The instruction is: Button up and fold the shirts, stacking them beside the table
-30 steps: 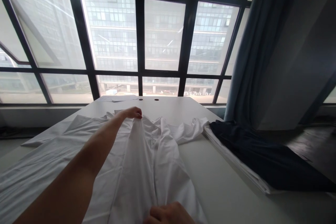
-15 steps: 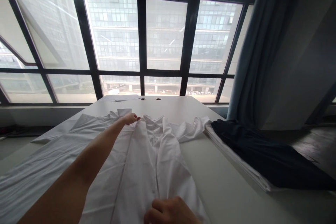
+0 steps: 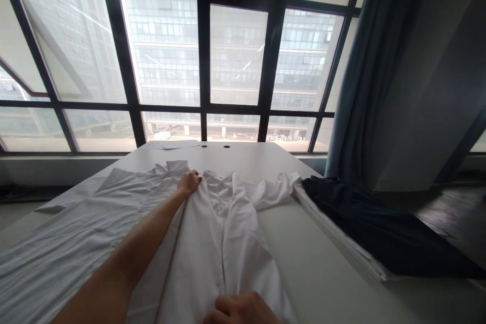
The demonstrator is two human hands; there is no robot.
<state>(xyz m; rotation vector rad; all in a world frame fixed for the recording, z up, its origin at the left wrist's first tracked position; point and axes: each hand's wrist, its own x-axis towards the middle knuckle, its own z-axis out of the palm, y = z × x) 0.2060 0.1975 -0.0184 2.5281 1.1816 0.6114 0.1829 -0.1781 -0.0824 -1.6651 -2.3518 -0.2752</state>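
A long white button-front coat [image 3: 246, 243] lies lengthwise on the white table, its collar end far from me and one sleeve stretched to the right. My left hand [image 3: 190, 181] reaches out to the coat's left shoulder, with fingers closed on the fabric. Low in the view, my right hand [image 3: 243, 309] is curled on the coat's lower front, beside the button line, gripping the cloth; its lower part is cut off by the frame. Under and left of my left arm, another white garment [image 3: 94, 223] lies spread with soft wrinkles.
On the right, folded navy cloth [image 3: 372, 228] rests over folded white cloth [image 3: 341, 235] at the table edge. White sheets [image 3: 170, 145] lie at the far end of the table [image 3: 258, 154], near two round holes. Beyond stand framed windows [image 3: 239, 55] and a blue-grey curtain [image 3: 357, 91].
My left hand has shifted slightly nearer and left, and the coat's left side has drawn in with it. My right hand stays at the lower front. The view has tilted slightly.
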